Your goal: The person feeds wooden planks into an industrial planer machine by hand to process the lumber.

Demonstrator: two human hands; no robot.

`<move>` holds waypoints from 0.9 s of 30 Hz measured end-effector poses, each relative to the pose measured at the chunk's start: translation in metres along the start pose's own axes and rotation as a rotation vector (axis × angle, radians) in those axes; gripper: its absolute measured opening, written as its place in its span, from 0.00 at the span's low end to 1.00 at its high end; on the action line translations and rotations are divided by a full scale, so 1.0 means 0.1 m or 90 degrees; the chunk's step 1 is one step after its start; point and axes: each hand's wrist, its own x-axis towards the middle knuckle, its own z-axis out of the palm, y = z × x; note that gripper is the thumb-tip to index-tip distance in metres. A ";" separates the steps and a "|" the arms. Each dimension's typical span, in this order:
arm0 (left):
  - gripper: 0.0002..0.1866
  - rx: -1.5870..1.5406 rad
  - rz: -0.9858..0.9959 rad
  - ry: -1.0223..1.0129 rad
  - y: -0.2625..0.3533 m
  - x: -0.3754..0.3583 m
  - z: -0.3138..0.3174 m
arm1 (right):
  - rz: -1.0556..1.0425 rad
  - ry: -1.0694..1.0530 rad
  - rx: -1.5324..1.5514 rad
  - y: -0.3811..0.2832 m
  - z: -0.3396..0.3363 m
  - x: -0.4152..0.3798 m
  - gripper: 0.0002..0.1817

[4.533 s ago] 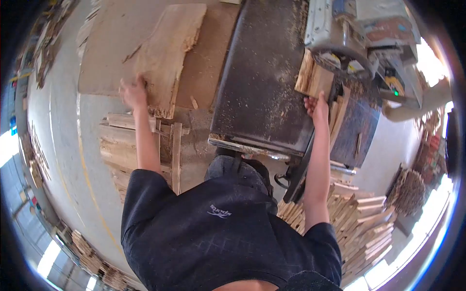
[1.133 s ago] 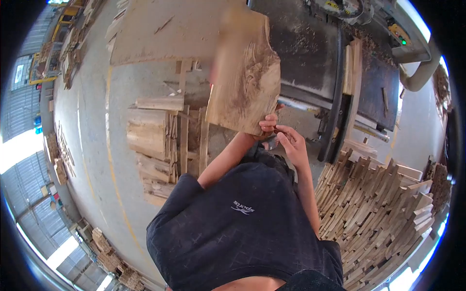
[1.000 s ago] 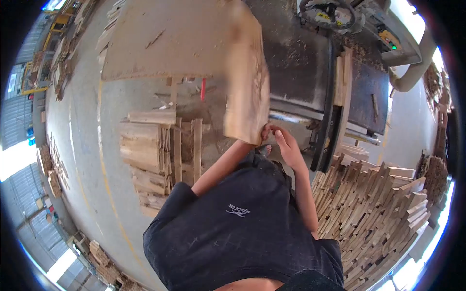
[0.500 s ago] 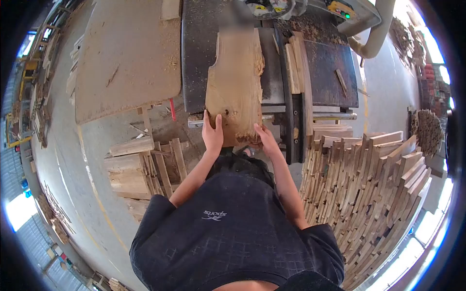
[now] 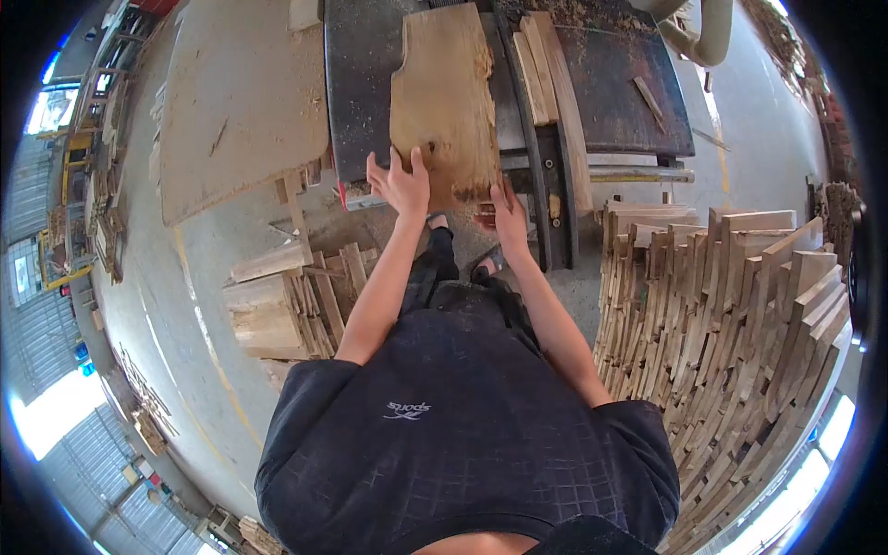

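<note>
A wide wooden board with a rough, ragged right edge lies lengthwise on the dark machine table, its near end jutting past the table's front edge. At the board's near left corner is my left hand, fingers spread, fingertips at the wood. My right hand is at the near right corner, its fingers apart and partly below the board's end. Narrow wood strips lie beside a dark rail right of the board.
A large dusty panel stands at the left. Stacked planks fill the right side, and a smaller wood pile sits on the floor at left. A loose offcut rests on the right table. A pipe curves at upper right.
The view has shifted, and both feet now show below the board. My left hand's fingers have spread wider, and my right hand has turned at the board's corner.
</note>
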 end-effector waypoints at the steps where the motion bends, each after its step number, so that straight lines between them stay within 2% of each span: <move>1: 0.30 -0.014 -0.009 0.002 0.04 0.03 0.04 | -0.021 0.011 -0.007 -0.01 0.00 0.05 0.37; 6: 0.30 -0.005 -0.042 -0.003 0.22 0.18 0.14 | -0.089 0.031 -0.002 -0.23 0.13 0.20 0.32; 13: 0.31 -0.005 -0.074 -0.031 0.39 0.56 0.40 | -0.051 0.019 0.059 -0.47 0.17 0.61 0.29; 18: 0.31 0.003 -0.038 -0.065 0.46 0.94 0.65 | -0.051 0.045 0.031 -0.78 0.31 0.94 0.28; 20: 0.29 -0.048 -0.027 -0.016 0.59 1.09 0.75 | -0.050 0.049 0.032 -0.84 0.36 1.12 0.29; 22: 0.29 -0.073 -0.040 -0.031 0.68 1.30 0.87 | -0.050 0.034 0.092 -1.03 0.45 1.37 0.30; 24: 0.29 -0.065 -0.017 -0.006 0.73 1.45 0.95 | -0.021 0.016 0.051 -1.19 0.53 1.44 0.31; 27: 0.28 -0.073 -0.003 -0.008 0.80 1.66 1.01 | -0.020 0.048 0.095 -1.32 0.67 1.60 0.29</move>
